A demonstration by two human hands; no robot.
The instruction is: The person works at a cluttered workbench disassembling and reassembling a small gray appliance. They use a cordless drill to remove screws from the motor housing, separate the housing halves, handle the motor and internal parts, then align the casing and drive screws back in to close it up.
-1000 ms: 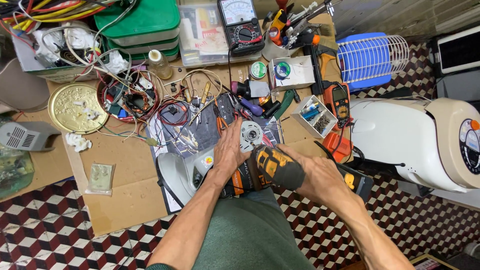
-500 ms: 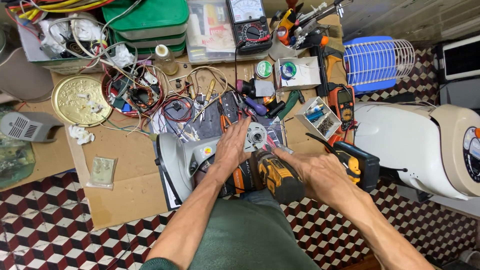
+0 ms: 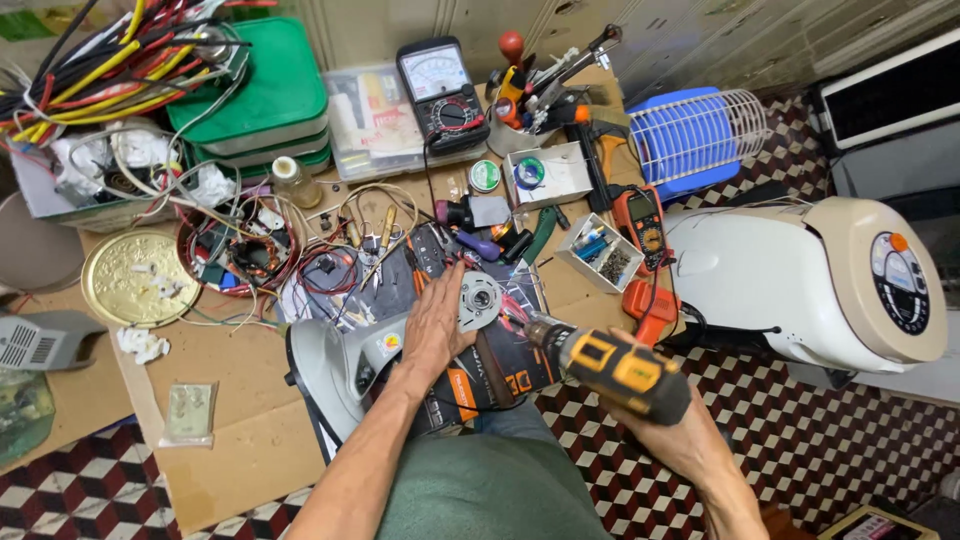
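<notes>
My right hand (image 3: 672, 432) grips a yellow and black cordless drill (image 3: 612, 366), its bit pointing left at a round grey motor part (image 3: 481, 300). My left hand (image 3: 433, 325) lies flat on that part and on the grey appliance housing (image 3: 345, 368) beneath it, fingers spread. A black and orange box (image 3: 500, 380) lies under the drill on my lap side. Both forearms reach in from the bottom edge.
The cardboard-covered work surface (image 3: 230, 440) holds tangled wires (image 3: 240, 250), a brass round plate (image 3: 135, 278), green trays (image 3: 265, 100), an analog meter (image 3: 440, 85), an orange multimeter (image 3: 640, 222) and small parts boxes (image 3: 600, 255). A cream appliance body (image 3: 820, 280) and blue fan grille (image 3: 700, 135) sit right.
The drill has swung from lying across my lap to pointing at the round part. My left hand stays on the part. The view has shifted closer.
</notes>
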